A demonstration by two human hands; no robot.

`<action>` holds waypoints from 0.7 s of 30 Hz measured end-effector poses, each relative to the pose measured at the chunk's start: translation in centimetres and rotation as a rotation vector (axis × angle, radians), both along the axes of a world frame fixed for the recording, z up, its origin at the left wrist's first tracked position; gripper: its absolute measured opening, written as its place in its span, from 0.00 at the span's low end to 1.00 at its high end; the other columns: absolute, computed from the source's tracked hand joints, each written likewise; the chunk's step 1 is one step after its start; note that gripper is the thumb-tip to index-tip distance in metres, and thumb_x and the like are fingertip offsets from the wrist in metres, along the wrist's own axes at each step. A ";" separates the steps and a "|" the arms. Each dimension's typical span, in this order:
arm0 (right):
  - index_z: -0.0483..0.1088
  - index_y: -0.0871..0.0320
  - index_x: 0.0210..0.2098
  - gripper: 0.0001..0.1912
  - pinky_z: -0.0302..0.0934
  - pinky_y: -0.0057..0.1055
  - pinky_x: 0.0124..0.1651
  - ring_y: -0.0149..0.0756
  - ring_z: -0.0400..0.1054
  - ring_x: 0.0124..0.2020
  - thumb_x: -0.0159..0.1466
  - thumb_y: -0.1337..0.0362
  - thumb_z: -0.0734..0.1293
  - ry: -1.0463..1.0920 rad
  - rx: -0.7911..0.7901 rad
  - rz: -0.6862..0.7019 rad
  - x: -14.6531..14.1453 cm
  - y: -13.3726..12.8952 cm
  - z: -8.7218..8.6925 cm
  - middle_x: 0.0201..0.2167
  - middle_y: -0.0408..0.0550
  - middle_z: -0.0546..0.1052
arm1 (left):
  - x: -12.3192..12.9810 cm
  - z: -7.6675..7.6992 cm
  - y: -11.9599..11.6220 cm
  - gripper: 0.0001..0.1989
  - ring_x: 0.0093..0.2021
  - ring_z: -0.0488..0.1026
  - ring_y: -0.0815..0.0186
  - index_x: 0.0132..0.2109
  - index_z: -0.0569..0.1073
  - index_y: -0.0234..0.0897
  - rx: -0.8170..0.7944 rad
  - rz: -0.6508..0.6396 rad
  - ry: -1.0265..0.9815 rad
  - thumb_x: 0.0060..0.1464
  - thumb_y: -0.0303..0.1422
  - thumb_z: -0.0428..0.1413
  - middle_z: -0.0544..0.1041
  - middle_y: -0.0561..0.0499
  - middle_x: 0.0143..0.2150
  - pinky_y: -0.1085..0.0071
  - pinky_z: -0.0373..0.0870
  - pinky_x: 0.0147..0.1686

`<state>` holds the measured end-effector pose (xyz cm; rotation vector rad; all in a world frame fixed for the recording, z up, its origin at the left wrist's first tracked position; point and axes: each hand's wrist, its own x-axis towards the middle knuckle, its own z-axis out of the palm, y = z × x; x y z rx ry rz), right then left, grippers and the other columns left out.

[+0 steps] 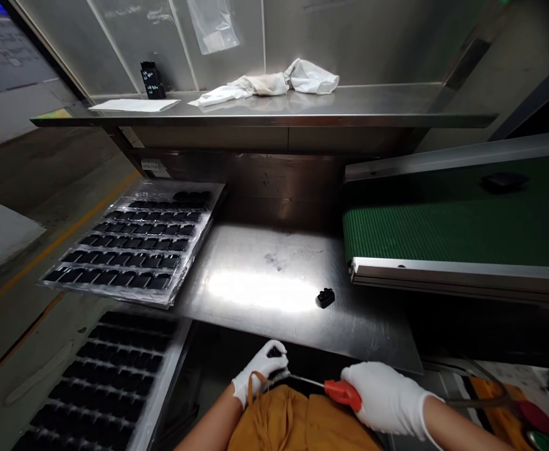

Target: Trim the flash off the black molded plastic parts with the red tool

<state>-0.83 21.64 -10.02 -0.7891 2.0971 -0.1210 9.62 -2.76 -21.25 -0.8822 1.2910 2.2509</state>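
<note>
down at the bottom centre of the frame, the left hand, gloved in white, is pinching a small black part with its fingers curled around it. just to its right, the right hand, also gloved, is gripping the red handle of a tool in a closed fist, the thin metal shaft reaching across to the part. both are hovering over orange cloth. above them, another black piece is lying alone on the steel table, with a filled tray sitting at centre left.
</note>
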 end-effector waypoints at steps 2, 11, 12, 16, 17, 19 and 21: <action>0.74 0.54 0.32 0.08 0.51 0.33 0.30 0.49 0.76 0.34 0.54 0.65 0.63 0.019 -0.016 -0.006 0.3 0.1 0.0 0.31 0.51 0.81 | -0.2 0.8 0.2 0.16 0.30 0.70 0.71 0.36 0.68 0.40 0.067 0.085 -0.035 0.43 0.33 0.67 0.69 0.57 0.26 0.70 0.72 0.40; 0.71 0.52 0.30 0.07 0.49 0.32 0.28 0.42 0.73 0.30 0.56 0.66 0.62 0.028 -0.077 -0.086 -0.2 1.0 0.8 0.28 0.44 0.80 | -0.5 3.0 0.7 0.13 0.37 0.75 0.67 0.38 0.70 0.39 0.297 0.351 -0.082 0.48 0.34 0.65 0.71 0.53 0.35 0.67 0.74 0.45; 0.71 0.52 0.30 0.07 0.48 0.31 0.28 0.41 0.73 0.29 0.56 0.66 0.62 0.021 -0.082 -0.094 -0.2 0.9 1.1 0.28 0.44 0.80 | -0.6 3.1 0.6 0.12 0.35 0.74 0.67 0.38 0.70 0.38 0.330 0.370 -0.099 0.50 0.35 0.65 0.71 0.52 0.34 0.68 0.74 0.42; 0.71 0.53 0.30 0.06 0.48 0.31 0.28 0.39 0.72 0.28 0.55 0.67 0.62 0.004 -0.092 -0.108 -0.2 0.3 1.8 0.27 0.43 0.79 | -1.3 3.1 0.3 0.19 0.27 0.69 0.70 0.36 0.70 0.36 0.409 0.404 -0.142 0.53 0.49 0.60 0.70 0.52 0.29 0.76 0.68 0.26; 0.70 0.53 0.30 0.06 0.48 0.31 0.28 0.40 0.72 0.28 0.55 0.67 0.62 0.018 -0.085 -0.112 -0.2 0.2 1.9 0.27 0.44 0.79 | -1.6 3.2 0.3 0.22 0.26 0.68 0.71 0.36 0.69 0.36 0.398 0.404 -0.139 0.53 0.52 0.58 0.70 0.51 0.29 0.78 0.64 0.23; 0.70 0.53 0.29 0.06 0.48 0.31 0.28 0.39 0.71 0.28 0.54 0.68 0.62 0.027 -0.079 -0.116 -0.2 0.0 2.2 0.27 0.43 0.79 | -2.0 3.4 0.2 0.26 0.24 0.65 0.72 0.36 0.68 0.36 0.362 0.400 -0.123 0.53 0.57 0.55 0.69 0.51 0.28 0.80 0.56 0.19; 0.70 0.52 0.29 0.06 0.47 0.30 0.27 0.39 0.71 0.28 0.55 0.68 0.62 0.017 -0.088 -0.117 -0.1 0.0 2.3 0.27 0.43 0.79 | -2.4 3.7 0.1 0.27 0.22 0.63 0.74 0.36 0.67 0.37 0.324 0.386 -0.106 0.52 0.59 0.54 0.68 0.53 0.28 0.81 0.51 0.18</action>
